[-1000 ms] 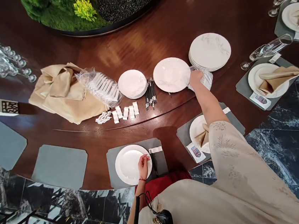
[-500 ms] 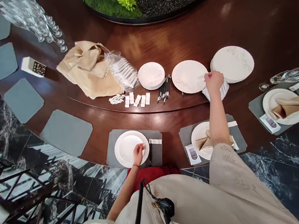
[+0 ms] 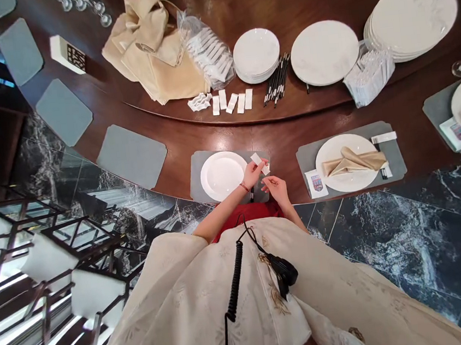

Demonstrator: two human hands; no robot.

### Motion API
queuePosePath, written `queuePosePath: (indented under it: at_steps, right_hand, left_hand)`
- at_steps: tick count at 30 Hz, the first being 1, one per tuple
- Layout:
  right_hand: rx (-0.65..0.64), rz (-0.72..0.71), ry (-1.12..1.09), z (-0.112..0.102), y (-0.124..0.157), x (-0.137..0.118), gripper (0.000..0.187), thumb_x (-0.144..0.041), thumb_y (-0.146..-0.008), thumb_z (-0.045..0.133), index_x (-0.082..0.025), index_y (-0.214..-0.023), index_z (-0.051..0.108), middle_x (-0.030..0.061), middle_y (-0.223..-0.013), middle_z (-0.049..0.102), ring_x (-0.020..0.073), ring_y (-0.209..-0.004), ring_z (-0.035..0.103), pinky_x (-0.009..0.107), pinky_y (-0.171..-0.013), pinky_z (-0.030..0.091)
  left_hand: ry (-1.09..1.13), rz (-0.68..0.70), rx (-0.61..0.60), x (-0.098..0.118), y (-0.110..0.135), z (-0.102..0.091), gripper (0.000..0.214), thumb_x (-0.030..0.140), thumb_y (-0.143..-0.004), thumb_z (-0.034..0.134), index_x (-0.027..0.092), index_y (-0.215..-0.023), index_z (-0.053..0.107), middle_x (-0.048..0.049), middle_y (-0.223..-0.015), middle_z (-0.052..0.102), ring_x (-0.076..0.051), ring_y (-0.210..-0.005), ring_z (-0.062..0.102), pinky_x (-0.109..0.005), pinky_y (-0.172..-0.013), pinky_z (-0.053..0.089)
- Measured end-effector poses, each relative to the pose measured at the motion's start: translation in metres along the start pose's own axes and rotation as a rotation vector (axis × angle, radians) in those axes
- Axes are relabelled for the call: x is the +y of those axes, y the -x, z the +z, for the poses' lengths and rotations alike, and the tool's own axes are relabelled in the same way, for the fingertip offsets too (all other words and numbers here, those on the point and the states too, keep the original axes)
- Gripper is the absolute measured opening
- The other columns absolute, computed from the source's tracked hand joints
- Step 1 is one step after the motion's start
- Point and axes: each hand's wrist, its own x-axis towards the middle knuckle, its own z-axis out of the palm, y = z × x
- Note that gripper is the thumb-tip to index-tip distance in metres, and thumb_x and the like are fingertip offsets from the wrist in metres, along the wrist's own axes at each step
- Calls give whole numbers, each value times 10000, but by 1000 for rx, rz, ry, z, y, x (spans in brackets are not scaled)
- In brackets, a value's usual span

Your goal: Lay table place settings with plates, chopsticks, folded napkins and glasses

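Head view, nearest first: a coiled black cable and a black clip-on microphone hang against the person's pale embroidered robe, and could swing onto the place setting if the person leans in. Just past them, at the wooden table's near edge, the left hand pinches a small white oblong piece by its end, fingers closed on it above the inner side of a grey placemat. The right hand sits just beside it, fingertips drawn together, though whether they hold anything is too small to tell. With so little to grip, the piece could slip and land on the white plate, or bounce off the near edge to the marble floor. Black chopsticks lie directly below the hands, where a knuckle could knock them askew. Toward the right is a laid setting with a folded beige napkin. Along the far side, a tall plate stack and a bagged bundle of white sleeves sit close together, so a careless reach could topple the stack.
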Motion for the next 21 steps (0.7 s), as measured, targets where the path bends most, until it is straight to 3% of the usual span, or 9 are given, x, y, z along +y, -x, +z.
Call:
queuePosePath:
  at_steps: [3, 6, 9, 12, 15, 21]
  right_hand:
    - [129, 4, -45, 9, 11, 12, 511, -655, -813, 709, -219, -1076, 757, 103, -1036, 793, 262, -939, 768, 395, -811, 648]
    - [100, -35, 17, 9, 10, 18, 429, -563, -770, 783, -190, -982, 793, 112, -1028, 802, 270, -981, 755, 399, -921, 619]
    - [29, 22, 76, 7, 5, 31, 314, -462, -730, 833, -181, -866, 799, 94, -911, 800, 258, -877, 745, 372, -861, 612]
    - [90, 170, 114, 9, -2, 54, 221, -353, -768, 796, -158, -871, 793, 76, -808, 780, 222, -755, 720, 329, -771, 597]
    - [202, 337, 258, 14, -9, 78, 145, -238, -809, 733, -138, -895, 792, 71, -799, 775, 193, -743, 713, 287, -776, 574]
    - [207, 472, 487, 32, -14, 102, 221, -186, -870, 668, -145, -1037, 806, 93, -981, 805, 180, -889, 732, 250, -860, 538]
  left_hand:
    - [-190, 84, -123, -15, 17, -17, 419, 523, -942, 720, 116, -1022, 783, -113, -1021, 700, -200, -865, 665, -340, -834, 576]
    - [-333, 111, -168, -32, 30, -32, 417, 534, -918, 749, 131, -1016, 797, -105, -989, 661, -196, -857, 641, -334, -834, 580]
    - [-361, 47, -157, -49, 37, -43, 413, 515, -873, 800, 147, -1062, 785, -86, -950, 650, -180, -809, 629, -329, -810, 589]
    - [-308, -20, -89, -61, 41, -54, 392, 396, -819, 860, 152, -1107, 754, -107, -1059, 683, -170, -824, 651, -340, -848, 591]
    - [-243, -76, -44, -62, 42, -74, 263, 313, -857, 812, 144, -1042, 733, -114, -1070, 711, -176, -879, 675, -336, -890, 581]
    - [-176, -167, -30, -51, 44, -120, 148, 241, -919, 701, 143, -1028, 714, -70, -908, 723, -149, -779, 693, -311, -843, 577]
